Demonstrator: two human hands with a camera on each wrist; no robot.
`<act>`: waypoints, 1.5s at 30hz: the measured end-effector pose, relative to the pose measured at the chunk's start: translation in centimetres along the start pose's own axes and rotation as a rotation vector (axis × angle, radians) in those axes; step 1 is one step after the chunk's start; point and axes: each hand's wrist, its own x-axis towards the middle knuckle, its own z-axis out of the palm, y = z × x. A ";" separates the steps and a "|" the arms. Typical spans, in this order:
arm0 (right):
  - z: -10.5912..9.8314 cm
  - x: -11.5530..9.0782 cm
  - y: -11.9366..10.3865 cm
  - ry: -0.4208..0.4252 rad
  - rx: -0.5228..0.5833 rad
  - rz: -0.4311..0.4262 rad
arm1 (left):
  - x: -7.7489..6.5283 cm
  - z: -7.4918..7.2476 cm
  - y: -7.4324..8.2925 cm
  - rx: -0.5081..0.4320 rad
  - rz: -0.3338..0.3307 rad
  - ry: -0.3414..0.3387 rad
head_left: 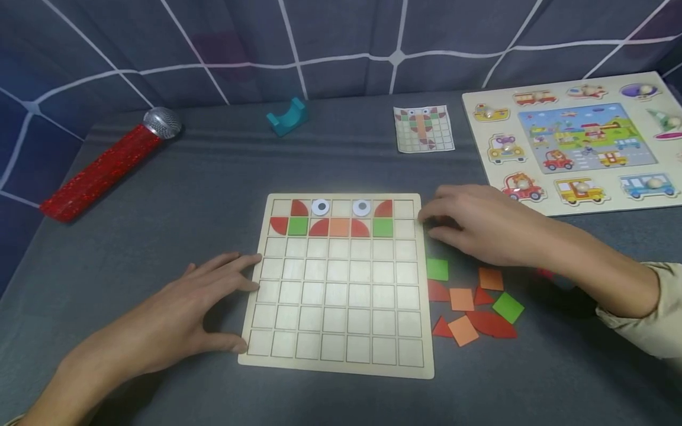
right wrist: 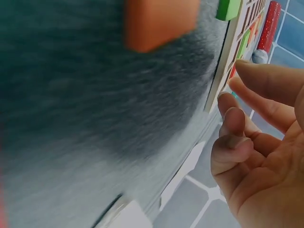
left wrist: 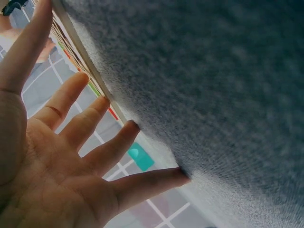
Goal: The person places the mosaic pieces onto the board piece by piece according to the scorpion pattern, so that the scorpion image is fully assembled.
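Note:
A square wooden grid board [head_left: 337,367] lies on the dark table; its top two rows hold red quarter-round pieces [head_left: 278,225], green squares [head_left: 382,227], an orange square [head_left: 338,227] and two white eye discs [head_left: 361,207]. My left hand [head_left: 183,316] has its fingers spread, with fingertips and thumb at the board's left edge. At the upper right edge is my right hand [head_left: 479,222], fingers bent, thumb and forefinger apart with no piece seen between them. Loose pieces, among them a green square [head_left: 508,307] and a red leaf-shaped piece [head_left: 491,325], lie right of the board.
A small pattern card [head_left: 424,144] lies behind the board. The knob puzzle [head_left: 618,204] takes up the back right, partly behind my right hand. A red microphone [head_left: 106,171] lies at the back left, and a teal curved piece [head_left: 288,118] stands near the grid-patterned cloth [head_left: 341,35].

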 end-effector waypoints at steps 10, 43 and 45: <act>0.1 -4.3 2.4 -0.041 -0.025 0.114 | 0.0 0.0 -0.1 0.001 0.016 0.009; 1.9 -10.4 7.4 -0.276 -0.003 0.258 | 0.1 0.0 0.2 0.016 -0.007 0.001; 2.0 -10.4 7.5 -0.275 -0.020 0.253 | 0.1 0.0 0.2 0.016 -0.003 0.004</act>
